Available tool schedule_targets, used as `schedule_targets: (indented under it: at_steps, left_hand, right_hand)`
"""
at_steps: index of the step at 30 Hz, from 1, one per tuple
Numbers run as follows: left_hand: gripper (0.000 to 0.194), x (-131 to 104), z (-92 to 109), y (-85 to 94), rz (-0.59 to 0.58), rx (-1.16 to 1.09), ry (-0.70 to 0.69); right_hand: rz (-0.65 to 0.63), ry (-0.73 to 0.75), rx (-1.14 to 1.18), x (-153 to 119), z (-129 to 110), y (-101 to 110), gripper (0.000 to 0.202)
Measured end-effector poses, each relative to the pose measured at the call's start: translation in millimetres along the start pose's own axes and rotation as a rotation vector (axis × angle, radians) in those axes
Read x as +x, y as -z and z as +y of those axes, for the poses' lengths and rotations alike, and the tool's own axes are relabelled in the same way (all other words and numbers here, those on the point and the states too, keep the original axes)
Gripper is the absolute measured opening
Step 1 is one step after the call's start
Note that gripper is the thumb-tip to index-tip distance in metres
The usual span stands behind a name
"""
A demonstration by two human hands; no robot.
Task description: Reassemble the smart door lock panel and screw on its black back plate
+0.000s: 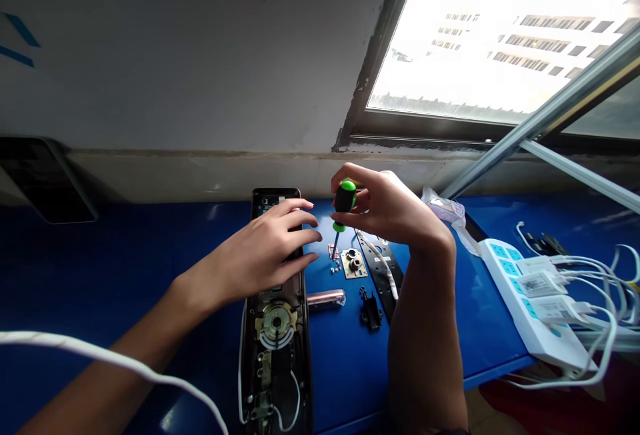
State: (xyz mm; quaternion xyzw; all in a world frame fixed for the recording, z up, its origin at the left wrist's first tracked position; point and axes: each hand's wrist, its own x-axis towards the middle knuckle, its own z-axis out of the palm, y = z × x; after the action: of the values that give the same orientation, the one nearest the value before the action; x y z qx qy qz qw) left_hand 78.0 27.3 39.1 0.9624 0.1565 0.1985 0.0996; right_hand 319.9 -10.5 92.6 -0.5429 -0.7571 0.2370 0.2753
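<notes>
My right hand is closed around a black and green screwdriver. Its shaft points down, and the tip is by several small screws on the blue table, close to a small reddish patterned piece. Fingers outstretched, my left hand lies across the upper part of a long, opened black device housing with a round metal part and wires inside. Whether the palm presses on it, I cannot tell. To the right of the screws is a metal plate with a cylinder.
A copper-coloured cylinder and a black plastic part lie beside the housing. Further right are a black strip with a white cable and a white power strip full of plugs. Another white cable crosses my left forearm.
</notes>
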Motion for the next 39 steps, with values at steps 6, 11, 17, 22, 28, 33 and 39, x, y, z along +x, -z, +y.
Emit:
schedule_targets:
  at_steps: [6,11,17,22,28,33,39]
  left_hand:
    - [0.026,-2,-3,1.8,0.025,0.013,-0.002]
    - [0.026,-2,-6,0.2,0.058,0.003,-0.018]
    - [0.024,-3,-7,5.0,0.080,-0.060,0.004]
    - [0.031,-10,-10,21.7,0.024,-0.154,0.097]
    - [0.039,-16,-15,31.2,-0.036,-0.218,0.186]
    - [0.026,-14,-14,31.4,-0.041,-0.309,0.170]
    - [0.015,-11,-14,30.9,0.006,-0.348,0.219]
  right_hand:
    - [0.001,0.007,-0.007,1,0,0,0.031]
    - [0.014,0.002,-0.030,0,1,1,0.031]
    - [0.102,0.095,0.055,-4,-4,2,0.033]
    - [0.355,0.182,0.183,-4,-12,-2,0.038]
    - [0.646,0.312,0.327,3,-25,-11,0.039]
    - [0.802,0.393,0.298,10,-29,-17,0.037]
    - [0.852,0.424,0.300,14,-29,-20,0.038]
